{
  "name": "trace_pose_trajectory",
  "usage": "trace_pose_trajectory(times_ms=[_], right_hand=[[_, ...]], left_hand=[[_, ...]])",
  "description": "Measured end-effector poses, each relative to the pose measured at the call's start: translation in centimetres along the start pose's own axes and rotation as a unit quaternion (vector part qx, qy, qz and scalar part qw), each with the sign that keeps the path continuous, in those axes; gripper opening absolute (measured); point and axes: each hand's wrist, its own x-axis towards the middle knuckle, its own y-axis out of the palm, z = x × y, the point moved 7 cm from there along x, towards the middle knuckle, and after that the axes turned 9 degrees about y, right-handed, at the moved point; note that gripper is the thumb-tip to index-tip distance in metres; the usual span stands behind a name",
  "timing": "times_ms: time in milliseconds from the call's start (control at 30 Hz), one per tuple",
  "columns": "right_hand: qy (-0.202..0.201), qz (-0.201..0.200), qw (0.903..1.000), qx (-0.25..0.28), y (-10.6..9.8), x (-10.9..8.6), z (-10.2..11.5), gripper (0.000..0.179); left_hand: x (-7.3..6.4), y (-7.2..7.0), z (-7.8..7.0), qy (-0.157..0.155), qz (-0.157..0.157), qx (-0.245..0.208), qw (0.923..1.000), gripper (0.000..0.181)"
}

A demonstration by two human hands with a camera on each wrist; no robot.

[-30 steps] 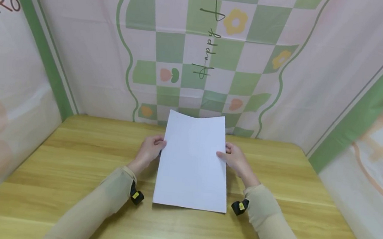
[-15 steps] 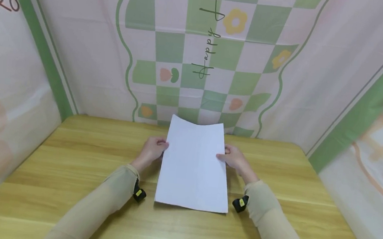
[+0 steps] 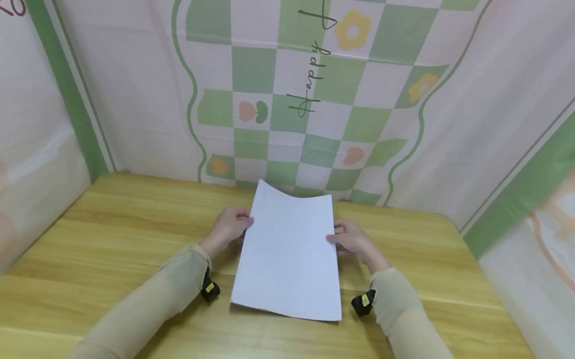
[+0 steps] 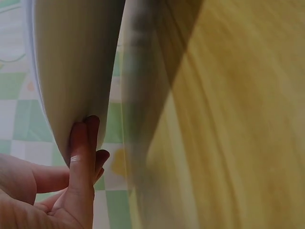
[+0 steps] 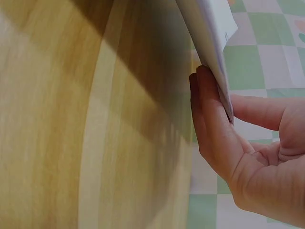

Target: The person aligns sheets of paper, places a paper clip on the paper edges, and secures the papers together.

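Note:
Between both hands a white sheet of paper is held up, its far end raised off the table and sagging in the middle. The near edge lies low, close to the tabletop. My left hand pinches the left edge, thumb above and fingers below; the left wrist view shows those fingers against the underside. On the opposite edge my right hand pinches likewise. Its fingers lie under the paper in the right wrist view, with the thumb on the other face. Whether it is one sheet or a thin stack, I cannot tell.
A wooden table spreads beneath the paper. Behind it hangs a curtain with green and white checks, and patterned cloth walls stand at both sides. A small black camera sits at the left wrist, another black camera at the right.
The far end of the paper has dropped lower and bends more in the middle. Both hands have come down slightly, keeping their hold; the left has shifted a little to the right.

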Motion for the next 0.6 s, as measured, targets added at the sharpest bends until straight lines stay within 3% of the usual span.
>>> trace_pose_trajectory(times_ms=[400,600], right_hand=[[0.016,0.049,0.9961,0.072,0.46,0.54,-0.81,0.056],[0.014,0.046,0.9960,0.075,0.39,0.57,-0.88,0.056]], left_hand=[[0.40,0.48,0.52,-0.013,0.006,-0.003,0.9999,0.034],[0.58,0.68,0.68,-0.020,0.022,0.006,0.9995,0.029]])
